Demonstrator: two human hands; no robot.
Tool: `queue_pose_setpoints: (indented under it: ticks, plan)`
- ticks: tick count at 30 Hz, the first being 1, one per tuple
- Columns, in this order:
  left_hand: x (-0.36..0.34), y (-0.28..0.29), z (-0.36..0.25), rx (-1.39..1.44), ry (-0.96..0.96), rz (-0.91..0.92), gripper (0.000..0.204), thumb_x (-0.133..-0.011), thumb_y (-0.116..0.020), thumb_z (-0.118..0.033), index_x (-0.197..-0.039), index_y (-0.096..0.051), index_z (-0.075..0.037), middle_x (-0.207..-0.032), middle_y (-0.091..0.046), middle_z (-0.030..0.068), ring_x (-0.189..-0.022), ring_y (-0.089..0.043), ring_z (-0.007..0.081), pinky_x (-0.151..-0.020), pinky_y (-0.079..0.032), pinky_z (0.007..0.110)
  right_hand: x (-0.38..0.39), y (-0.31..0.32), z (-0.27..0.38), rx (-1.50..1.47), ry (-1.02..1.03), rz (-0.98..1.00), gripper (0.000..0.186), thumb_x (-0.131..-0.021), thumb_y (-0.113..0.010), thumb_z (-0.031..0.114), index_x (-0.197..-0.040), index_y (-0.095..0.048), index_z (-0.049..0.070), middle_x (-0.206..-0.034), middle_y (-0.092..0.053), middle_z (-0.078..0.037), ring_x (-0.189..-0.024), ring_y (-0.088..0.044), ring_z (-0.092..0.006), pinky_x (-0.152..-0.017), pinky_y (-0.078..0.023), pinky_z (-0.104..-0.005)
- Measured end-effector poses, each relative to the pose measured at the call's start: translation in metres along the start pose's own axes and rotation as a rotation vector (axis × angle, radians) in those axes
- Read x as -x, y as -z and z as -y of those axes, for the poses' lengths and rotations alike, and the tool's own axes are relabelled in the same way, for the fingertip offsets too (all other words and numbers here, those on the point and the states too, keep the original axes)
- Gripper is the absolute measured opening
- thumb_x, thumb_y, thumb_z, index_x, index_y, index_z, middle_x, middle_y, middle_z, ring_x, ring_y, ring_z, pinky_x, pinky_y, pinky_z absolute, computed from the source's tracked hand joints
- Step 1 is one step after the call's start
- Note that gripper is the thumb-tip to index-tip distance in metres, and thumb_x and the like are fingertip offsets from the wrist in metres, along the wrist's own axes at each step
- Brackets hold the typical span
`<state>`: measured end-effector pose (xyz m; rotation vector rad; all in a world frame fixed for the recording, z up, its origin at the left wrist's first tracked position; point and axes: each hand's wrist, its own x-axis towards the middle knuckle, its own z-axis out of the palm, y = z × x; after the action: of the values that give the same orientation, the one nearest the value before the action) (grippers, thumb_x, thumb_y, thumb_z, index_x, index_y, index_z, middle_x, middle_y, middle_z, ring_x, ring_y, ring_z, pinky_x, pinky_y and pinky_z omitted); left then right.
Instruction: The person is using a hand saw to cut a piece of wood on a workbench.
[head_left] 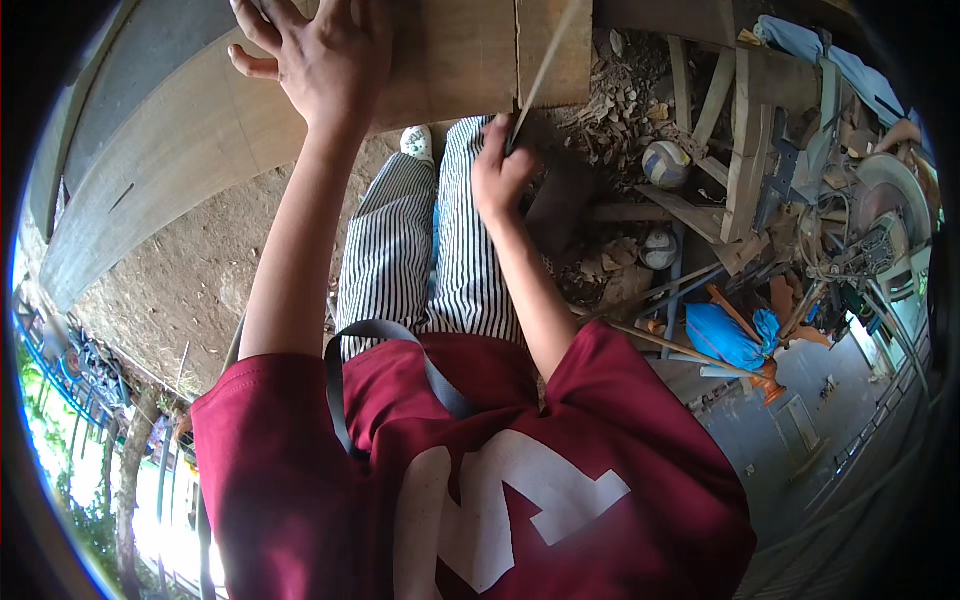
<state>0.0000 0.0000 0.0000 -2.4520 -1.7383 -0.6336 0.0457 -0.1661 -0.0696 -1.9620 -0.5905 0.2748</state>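
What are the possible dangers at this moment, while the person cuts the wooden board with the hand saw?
1. The left hand lies flat on the wooden board, not far from the cut; if the hand saw jumps, it may reach the fingers.
2. The board seems held only by that hand, so it could shift and pinch the blade.
3. Wood scraps and balls lie near the feet, so tripping is possible.

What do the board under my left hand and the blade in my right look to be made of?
The board looks like bare, unfinished wood: matte brown with faint grain and a sawn slit. The left hand lies flat on it. The blade, gripped by the right hand, is thin, pale and slightly shiny, probably metal.
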Motion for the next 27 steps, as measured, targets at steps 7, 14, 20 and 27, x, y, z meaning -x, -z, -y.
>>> queue_pose_setpoints:
  ticks: [7, 14, 20, 27]
  plan:
    - [-0.004, 0.000, -0.007, -0.016, 0.008, 0.063, 0.024, -0.080, -0.041, -0.024, -0.100, -0.051, -0.016, -0.128, -0.021, 0.0218, -0.121, -0.011, 0.0351, -0.093, -0.008, 0.053, -0.021, 0.015, 0.010, -0.121, -0.162, 0.216, 0.023, -0.077, -0.052, 0.014, -0.059, -0.049, -0.001, -0.049, -0.050, -0.005, -0.045, -0.049, -0.0115, -0.044, -0.037, -0.0262]
    - [-0.002, -0.014, 0.000, -0.110, 0.006, 0.034, 0.021, -0.081, -0.038, -0.022, -0.098, -0.047, -0.014, -0.128, -0.019, 0.0227, -0.121, -0.010, 0.0359, -0.092, -0.008, 0.055, -0.015, 0.023, 0.020, -0.142, -0.332, 0.304, 0.036, -0.081, -0.048, 0.027, -0.057, -0.047, 0.001, -0.048, -0.046, -0.002, -0.045, -0.043, -0.0095, -0.044, -0.033, -0.0247]
    - [-0.003, -0.006, -0.004, -0.030, 0.020, 0.041, 0.021, -0.081, -0.038, -0.021, -0.098, -0.047, -0.014, -0.127, -0.021, 0.0226, -0.121, -0.012, 0.0358, -0.092, -0.009, 0.055, -0.011, 0.017, 0.017, -0.106, -0.338, 0.281, 0.037, -0.082, -0.046, 0.028, -0.057, -0.046, 0.001, -0.047, -0.044, 0.000, -0.043, -0.043, -0.0086, -0.043, -0.033, -0.0251]
    - [-0.003, -0.004, -0.005, -0.011, 0.035, 0.060, 0.021, -0.080, -0.038, -0.021, -0.098, -0.048, -0.014, -0.127, -0.022, 0.0217, -0.121, -0.013, 0.0352, -0.092, -0.009, 0.055, -0.010, 0.020, 0.020, -0.098, -0.445, 0.280, 0.040, -0.081, -0.048, 0.030, -0.054, -0.046, 0.001, -0.045, -0.045, -0.001, -0.041, -0.043, -0.0092, -0.041, -0.032, -0.0265]
